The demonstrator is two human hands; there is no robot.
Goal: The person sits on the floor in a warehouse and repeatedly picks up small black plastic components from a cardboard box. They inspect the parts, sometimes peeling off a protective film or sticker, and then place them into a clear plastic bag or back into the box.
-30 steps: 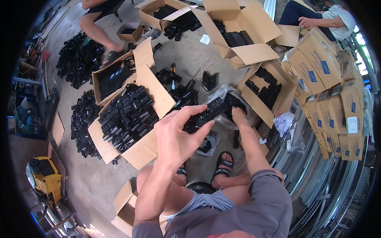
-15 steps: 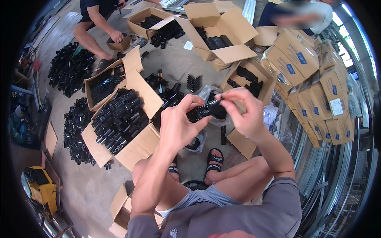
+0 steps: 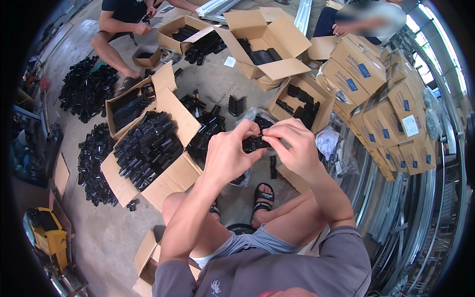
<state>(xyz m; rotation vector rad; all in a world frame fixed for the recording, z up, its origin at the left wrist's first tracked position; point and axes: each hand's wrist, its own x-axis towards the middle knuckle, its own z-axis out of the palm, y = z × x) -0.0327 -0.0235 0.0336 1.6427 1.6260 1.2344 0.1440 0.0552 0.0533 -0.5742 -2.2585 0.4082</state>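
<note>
In front of my chest, a glossy black part [image 3: 252, 144] sits between the thumb and fingers of my left hand [image 3: 228, 154], which is closed on it. At the part's right end is my right hand [image 3: 295, 147], its thumb and forefinger pinched together. Whatever small piece lies in that pinch is hidden by the fingers. Beyond my hands lies a clear plastic bag [image 3: 251, 115] with black parts in it. Left of my hands, an open carton heaped with black parts [image 3: 148, 148] stands on the floor.
Loose black parts [image 3: 89, 89] lie in piles at the left. Open cartons [image 3: 292, 42] stand ahead. Stacked closed cartons [image 3: 356, 69] and long metal profiles [image 3: 396, 218] fill the right. A co-worker's hands [image 3: 143, 27] hold something dark at the far left; another person [image 3: 366, 22] sits far right.
My right fingers have moved down and left onto the black part; the thin piece seen between them earlier is now hidden. The co-worker at far left has lifted a hand out of a small box.
</note>
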